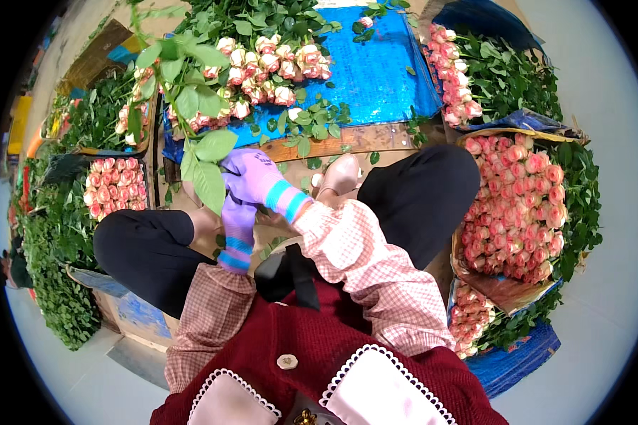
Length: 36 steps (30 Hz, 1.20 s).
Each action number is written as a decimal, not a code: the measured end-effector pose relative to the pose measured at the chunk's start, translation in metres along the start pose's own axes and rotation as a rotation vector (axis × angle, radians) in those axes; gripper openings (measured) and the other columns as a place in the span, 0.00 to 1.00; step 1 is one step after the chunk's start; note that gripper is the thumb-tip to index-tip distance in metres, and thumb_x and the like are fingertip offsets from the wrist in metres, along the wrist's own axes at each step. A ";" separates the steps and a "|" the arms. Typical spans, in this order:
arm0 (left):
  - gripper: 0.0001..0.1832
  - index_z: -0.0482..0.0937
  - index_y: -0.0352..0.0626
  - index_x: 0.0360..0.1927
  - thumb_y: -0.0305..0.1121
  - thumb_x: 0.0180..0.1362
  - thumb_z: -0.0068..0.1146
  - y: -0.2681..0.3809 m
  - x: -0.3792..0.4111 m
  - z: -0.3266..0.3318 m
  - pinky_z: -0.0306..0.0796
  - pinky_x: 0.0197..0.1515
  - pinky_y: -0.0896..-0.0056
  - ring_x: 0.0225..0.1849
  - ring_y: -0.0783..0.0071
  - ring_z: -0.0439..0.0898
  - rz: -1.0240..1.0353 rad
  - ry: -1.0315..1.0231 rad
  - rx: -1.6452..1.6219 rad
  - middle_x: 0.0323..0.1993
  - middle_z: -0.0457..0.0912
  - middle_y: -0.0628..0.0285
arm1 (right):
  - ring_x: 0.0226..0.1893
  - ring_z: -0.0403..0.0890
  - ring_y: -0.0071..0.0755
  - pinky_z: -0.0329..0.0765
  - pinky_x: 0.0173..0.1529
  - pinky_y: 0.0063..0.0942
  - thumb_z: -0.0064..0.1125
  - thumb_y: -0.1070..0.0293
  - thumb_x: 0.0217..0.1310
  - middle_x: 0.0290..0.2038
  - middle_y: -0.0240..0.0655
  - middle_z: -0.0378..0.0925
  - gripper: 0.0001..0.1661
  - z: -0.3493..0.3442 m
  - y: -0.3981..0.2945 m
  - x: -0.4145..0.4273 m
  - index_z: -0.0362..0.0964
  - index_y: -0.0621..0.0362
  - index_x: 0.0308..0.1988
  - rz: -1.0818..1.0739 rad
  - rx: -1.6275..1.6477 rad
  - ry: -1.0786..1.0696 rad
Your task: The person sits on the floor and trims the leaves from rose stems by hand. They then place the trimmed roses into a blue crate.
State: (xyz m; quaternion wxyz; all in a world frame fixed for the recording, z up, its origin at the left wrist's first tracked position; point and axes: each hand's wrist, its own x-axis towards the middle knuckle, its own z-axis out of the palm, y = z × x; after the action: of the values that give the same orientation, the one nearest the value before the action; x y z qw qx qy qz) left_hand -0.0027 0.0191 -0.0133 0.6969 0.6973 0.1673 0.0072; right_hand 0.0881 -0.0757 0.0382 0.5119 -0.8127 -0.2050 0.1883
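My right hand, in a purple knitted glove with blue cuff stripes, is curled at the near end of a long leafy stem. Against and partly below it is my left hand, gloved alike; its fingers are mostly hidden by my right hand and a large leaf. From my hands the stem runs up and to the left, its far part close to the camera. Beyond it, cut pink-and-cream roses lie in a heap on a blue woven plastic sheet.
Wrapped rose bundles stand at right, one large with pink blooms, another above it. More bundles and foliage are at left. A wooden board edge borders the sheet. Loose leaves lie across the edge, beyond my shoes.
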 end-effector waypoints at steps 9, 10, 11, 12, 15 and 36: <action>0.13 0.76 0.35 0.33 0.34 0.61 0.42 0.069 -0.014 -0.005 0.70 0.32 0.83 0.35 0.78 0.79 0.134 -0.113 0.097 0.33 0.81 0.62 | 0.49 0.70 0.49 0.66 0.54 0.38 0.57 0.57 0.48 0.48 0.48 0.68 0.29 -0.046 0.145 0.022 0.65 0.59 0.50 0.315 0.064 0.855; 0.14 0.76 0.35 0.34 0.34 0.62 0.41 0.080 -0.017 -0.010 0.70 0.32 0.83 0.36 0.79 0.79 0.084 -0.090 0.187 0.34 0.81 0.61 | 0.50 0.67 0.51 0.67 0.52 0.39 0.56 0.59 0.48 0.49 0.48 0.65 0.31 -0.052 0.159 0.016 0.62 0.57 0.52 0.492 -0.016 0.837; 0.14 0.76 0.35 0.34 0.34 0.62 0.40 0.087 -0.019 -0.016 0.70 0.33 0.84 0.36 0.79 0.79 0.036 -0.068 0.277 0.35 0.81 0.61 | 0.52 0.65 0.50 0.67 0.52 0.41 0.55 0.61 0.48 0.52 0.46 0.62 0.32 -0.055 0.177 0.012 0.58 0.55 0.54 0.642 -0.115 0.800; 0.14 0.75 0.32 0.36 0.35 0.62 0.43 0.089 -0.021 -0.026 0.71 0.36 0.82 0.36 0.78 0.79 0.033 -0.039 0.310 0.35 0.80 0.59 | 0.53 0.64 0.48 0.67 0.51 0.42 0.55 0.61 0.47 0.52 0.45 0.60 0.34 -0.051 0.183 0.007 0.55 0.54 0.55 0.691 -0.180 0.828; 0.20 0.73 0.26 0.38 0.40 0.61 0.48 0.087 -0.037 -0.040 0.70 0.41 0.77 0.37 0.74 0.79 -0.001 0.023 0.022 0.37 0.79 0.56 | 0.54 0.63 0.47 0.68 0.50 0.45 0.55 0.61 0.46 0.54 0.44 0.57 0.36 -0.040 0.185 0.005 0.53 0.53 0.56 0.907 -0.252 0.683; 0.11 0.72 0.36 0.43 0.28 0.59 0.45 0.063 -0.026 -0.009 0.71 0.39 0.75 0.37 0.73 0.78 -0.064 -0.412 0.134 0.38 0.78 0.61 | 0.36 0.77 0.45 0.72 0.43 0.32 0.53 0.63 0.49 0.36 0.45 0.77 0.19 -0.046 -0.027 -0.018 0.71 0.59 0.43 -0.169 0.059 -0.369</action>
State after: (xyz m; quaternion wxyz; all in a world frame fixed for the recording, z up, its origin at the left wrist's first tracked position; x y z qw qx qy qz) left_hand -0.0159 0.0232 0.0541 0.6685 0.7230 0.0437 -0.1687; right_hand 0.0933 -0.1091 0.0832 0.5033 -0.7290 -0.3573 0.2961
